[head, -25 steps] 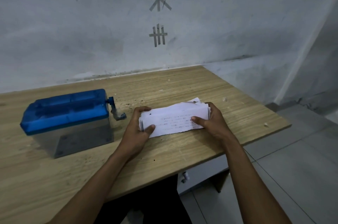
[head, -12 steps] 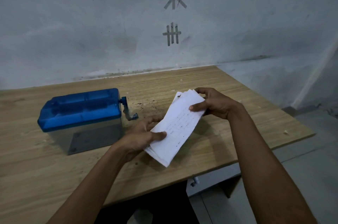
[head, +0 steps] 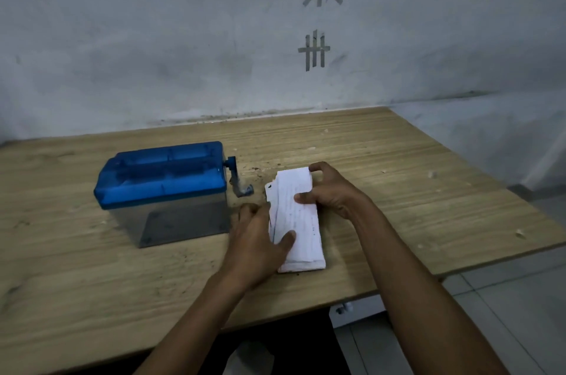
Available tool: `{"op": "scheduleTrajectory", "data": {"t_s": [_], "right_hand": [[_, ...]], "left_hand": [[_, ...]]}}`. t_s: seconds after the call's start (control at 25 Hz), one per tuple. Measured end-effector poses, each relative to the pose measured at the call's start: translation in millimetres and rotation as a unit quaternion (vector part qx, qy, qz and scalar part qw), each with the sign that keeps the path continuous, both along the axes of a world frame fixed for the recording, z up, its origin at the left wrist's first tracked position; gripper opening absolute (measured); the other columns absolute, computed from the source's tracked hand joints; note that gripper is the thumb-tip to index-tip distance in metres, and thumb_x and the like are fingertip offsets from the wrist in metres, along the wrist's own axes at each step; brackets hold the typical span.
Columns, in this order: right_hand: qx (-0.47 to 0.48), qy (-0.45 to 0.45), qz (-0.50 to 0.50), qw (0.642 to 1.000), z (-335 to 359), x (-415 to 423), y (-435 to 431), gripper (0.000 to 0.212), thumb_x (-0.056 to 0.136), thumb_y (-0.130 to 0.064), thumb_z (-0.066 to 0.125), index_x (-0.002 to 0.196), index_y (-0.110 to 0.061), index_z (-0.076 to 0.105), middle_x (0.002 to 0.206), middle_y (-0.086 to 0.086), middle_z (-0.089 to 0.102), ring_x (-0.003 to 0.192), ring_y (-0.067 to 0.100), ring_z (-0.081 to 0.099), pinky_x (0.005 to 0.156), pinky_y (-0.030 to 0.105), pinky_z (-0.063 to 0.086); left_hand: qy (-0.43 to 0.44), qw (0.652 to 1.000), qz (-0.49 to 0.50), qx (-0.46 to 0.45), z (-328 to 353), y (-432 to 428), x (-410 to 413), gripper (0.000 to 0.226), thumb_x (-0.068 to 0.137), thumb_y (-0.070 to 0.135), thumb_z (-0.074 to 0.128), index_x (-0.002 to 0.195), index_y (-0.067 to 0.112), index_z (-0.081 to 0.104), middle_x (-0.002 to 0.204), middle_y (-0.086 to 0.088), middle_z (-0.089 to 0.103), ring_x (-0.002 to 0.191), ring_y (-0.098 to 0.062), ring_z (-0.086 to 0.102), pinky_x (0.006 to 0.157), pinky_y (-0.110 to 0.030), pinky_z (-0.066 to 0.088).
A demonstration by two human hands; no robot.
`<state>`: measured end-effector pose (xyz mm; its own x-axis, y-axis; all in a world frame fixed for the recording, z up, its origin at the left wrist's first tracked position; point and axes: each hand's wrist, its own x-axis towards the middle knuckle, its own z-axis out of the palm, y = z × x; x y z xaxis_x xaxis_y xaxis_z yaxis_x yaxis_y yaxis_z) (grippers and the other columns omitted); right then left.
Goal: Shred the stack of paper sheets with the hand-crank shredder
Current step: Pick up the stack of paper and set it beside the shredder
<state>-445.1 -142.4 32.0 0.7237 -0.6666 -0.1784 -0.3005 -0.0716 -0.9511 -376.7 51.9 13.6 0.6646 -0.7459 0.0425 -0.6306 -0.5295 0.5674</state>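
Note:
A stack of white printed paper sheets (head: 298, 215) stands lengthwise near the table's front, its lower end resting on the wood. My left hand (head: 257, 241) grips its left edge low down, thumb across the front sheet. My right hand (head: 329, 190) holds the upper right edge, fingers curled over the top. Just to the left stands the hand-crank shredder (head: 162, 178), a blue lid on a clear bin. Its blue crank handle (head: 237, 180) hangs down on the right side, close to the stack.
The wooden table (head: 413, 190) backs onto a grey wall with tape marks. Small paper scraps and crumbs lie scattered on the right part. The table's right and front edges drop to a tiled floor (head: 520, 313). A drawer knob (head: 340, 309) shows under the front edge.
The stack was lifted from lying flat, turned from crosswise to lengthwise, and set on its end on the table. Both hands moved with it, closer to the shredder.

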Motion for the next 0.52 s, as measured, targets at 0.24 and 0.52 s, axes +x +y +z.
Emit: {"op": "scheduleTrajectory", "data": {"t_s": [0.24, 0.52], "right_hand": [[-0.150, 0.025, 0.011, 0.988, -10.1, 18.7, 6.4, 0.081, 0.065, -0.020, 0.094, 0.134, -0.021, 0.051, 0.116, 0.004, 0.065, 0.102, 0.019, 0.065, 0.078, 0.034, 0.058], [-0.278, 0.094, 0.009, 0.956, -20.6, 36.1, -0.2, 0.076, 0.078, -0.043, 0.084, 0.143, -0.024, 0.050, 0.141, 0.006, 0.039, 0.126, 0.023, 0.045, 0.102, 0.035, 0.042]], "left_hand": [[-0.123, 0.990, -0.061, 0.040, -18.5, 18.1, 1.5, 0.077, 0.090, 0.073, 0.016, 0.154, 0.036, 0.035, 0.161, 0.009, 0.028, 0.146, -0.013, 0.023, 0.115, -0.035, 0.021], [-0.161, 0.985, -0.051, 0.047, -17.2, 19.6, -6.4, 0.061, 0.102, 0.060, 0.029, 0.156, 0.032, 0.033, 0.163, 0.006, 0.027, 0.148, -0.014, 0.023, 0.115, -0.033, 0.019]]}}
